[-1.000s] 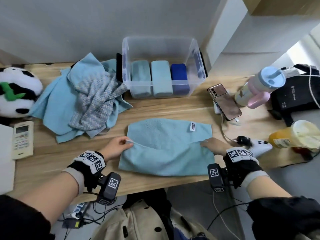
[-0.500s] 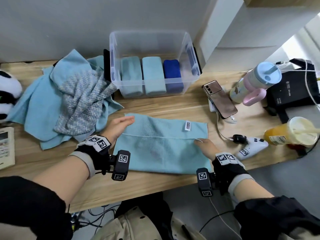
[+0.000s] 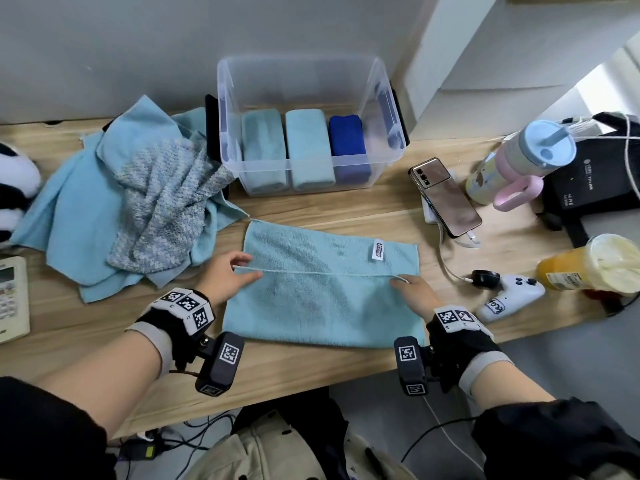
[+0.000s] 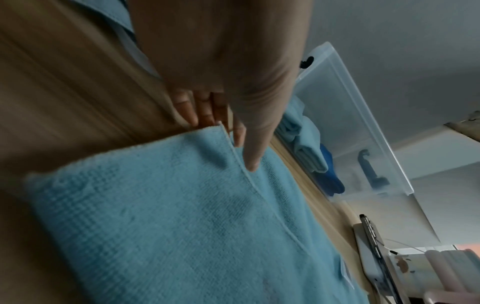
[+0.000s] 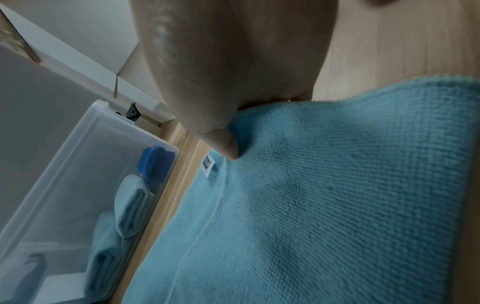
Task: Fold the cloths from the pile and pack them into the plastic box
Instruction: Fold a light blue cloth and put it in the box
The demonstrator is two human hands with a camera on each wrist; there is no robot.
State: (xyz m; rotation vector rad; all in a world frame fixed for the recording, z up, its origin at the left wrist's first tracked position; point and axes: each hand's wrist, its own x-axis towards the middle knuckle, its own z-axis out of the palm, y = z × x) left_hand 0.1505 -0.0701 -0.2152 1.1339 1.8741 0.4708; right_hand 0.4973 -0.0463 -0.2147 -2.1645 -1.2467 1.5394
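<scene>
The wooden desk (image 3: 346, 216) fills the view; on its left sprawls the pile of cloths (image 3: 138, 206), pale blue sheets with a nubbly grey-blue one heaped on top, touching the left wall of the plastic box (image 3: 374, 98); the box stands at the back against the wall, and inside it three folded cloths sit side by side, two light blue (image 3: 265, 147) (image 3: 308, 147) and one dark blue (image 3: 348, 143) at the right. In front of the box, flat on the desk, lies the light blue cloth (image 3: 322, 306), its near part doubled over so a hemmed edge runs across the middle; a white label (image 3: 378, 251) shows on the far strip. Left hand (image 3: 227, 277) at the left end of that hem, thumb on top and fingers (image 4: 187, 107) reaching past the corner, pinching the edge; right hand (image 3: 414, 294) at the right end, thumb pressed onto the fold, and the hem corner peeks out at its fingertips, so it seems pinched, though the fingers themselves are hidden. Off to the right: a phone (image 3: 446, 199) on its cable, a pastel tumbler (image 3: 519, 161), a white game controller (image 3: 509, 296), an orange drink cup (image 3: 595, 268); at the far left a remote control (image 3: 10, 299).
</scene>
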